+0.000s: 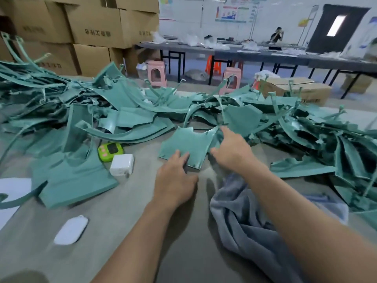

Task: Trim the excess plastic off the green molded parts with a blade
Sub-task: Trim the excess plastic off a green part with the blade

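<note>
A single green part (187, 144) lies flat on the worktop (126, 211) at the centre of the frame, just in front of the heap of green parts (102, 111) that runs across the middle. The left grip (175, 180) is laid on the part's near edge with fingers straight, released and pressing rather than clasping. The right grip (230, 152) is reached to the part's right edge; whether that edge is pinched cannot be told through the blur. No blade is seen in either grip. The step is judged to be drawing one part clear for trimming. The part would best be slid fully out from the heap, so that tangled strips are not dragged along, and pinned flat before any cut. The grey cloth (244, 211) at lower right should be kept off the cutting line.
</note>
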